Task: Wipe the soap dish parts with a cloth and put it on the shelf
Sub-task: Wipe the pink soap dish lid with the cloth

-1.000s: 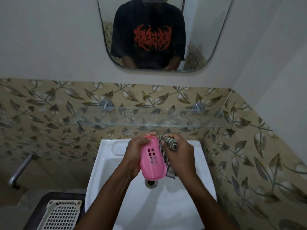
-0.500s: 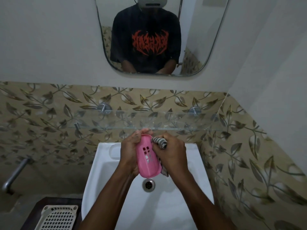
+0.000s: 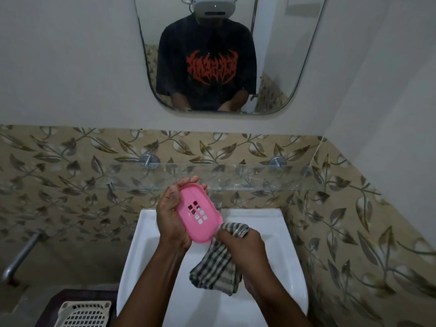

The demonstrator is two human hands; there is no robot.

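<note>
A pink soap dish part (image 3: 199,213) with several square holes is held tilted above the white sink (image 3: 290,244), its perforated face turned toward me. My left hand (image 3: 171,215) cups it from the left and behind. My right hand (image 3: 240,244) grips a striped grey and cream cloth (image 3: 217,267) at the dish's lower right edge; the cloth hangs down over the basin. The glass shelf (image 3: 259,178) runs along the tiled wall just beyond the dish.
A mirror (image 3: 212,55) above the shelf reflects a person in a black shirt. A cream slotted basket (image 3: 82,313) lies at the lower left on a dark surface. A metal pipe (image 3: 21,256) sticks out of the left wall. The tiled right wall stands close.
My right hand slid with the cloth from the dish's top down to its lower right edge. The dish turned so its holed face shows more. The view tilted upward.
</note>
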